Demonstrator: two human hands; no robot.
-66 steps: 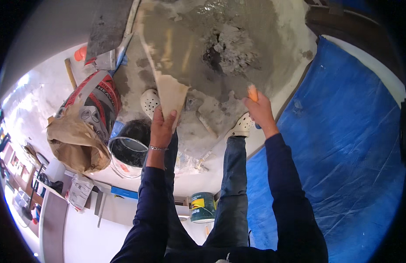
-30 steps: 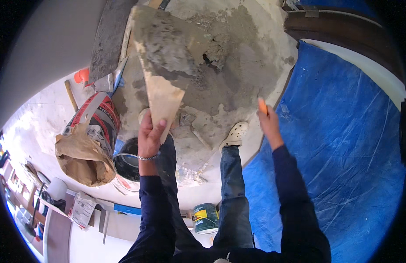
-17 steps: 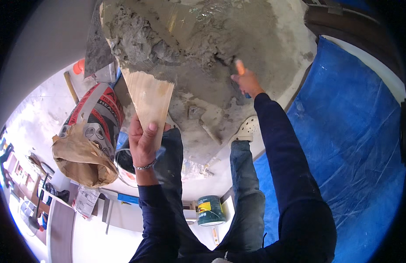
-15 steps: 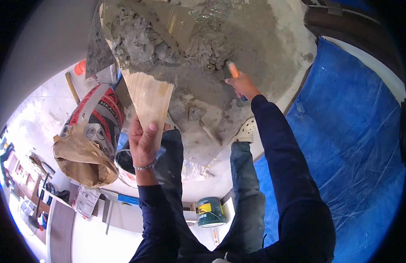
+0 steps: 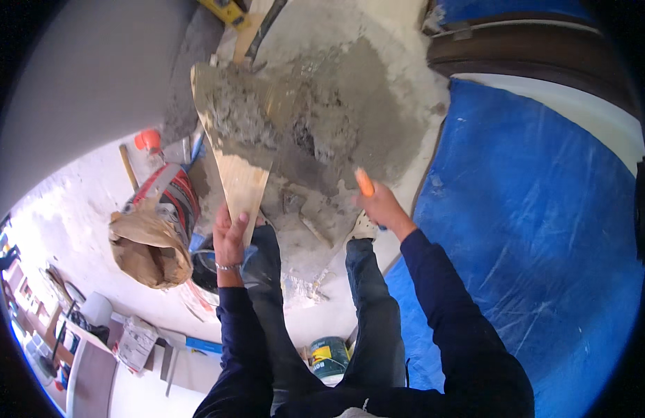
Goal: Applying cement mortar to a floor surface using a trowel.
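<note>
My left hand (image 5: 229, 235) grips the narrow near end of a pale wooden board (image 5: 240, 182), thumb on top. Grey wet mortar (image 5: 240, 115) is heaped over the board's far half. My right hand (image 5: 384, 207) is closed round an orange-handled tool (image 5: 365, 182), just right of the board and near the spread mortar (image 5: 336, 125) beyond. Its working end is hard to make out against the grey. Between my feet a small stick-like piece (image 5: 314, 228) lies on the mortar-smeared floor.
A torn-open paper bag (image 5: 151, 244) and a dark bucket (image 5: 205, 270) stand left of my leg. Blue sheeting (image 5: 524, 244) covers the right side. A yellow level (image 5: 225, 10) and a dark-handled tool (image 5: 266, 29) lie at the far edge. A green tub (image 5: 329, 357) sits behind me.
The view has tilted forward, bringing the level and dark-handled tool in. My right hand with the orange-handled tool has drawn back nearer me from the mortar heap. My left hand keeps hold of the board.
</note>
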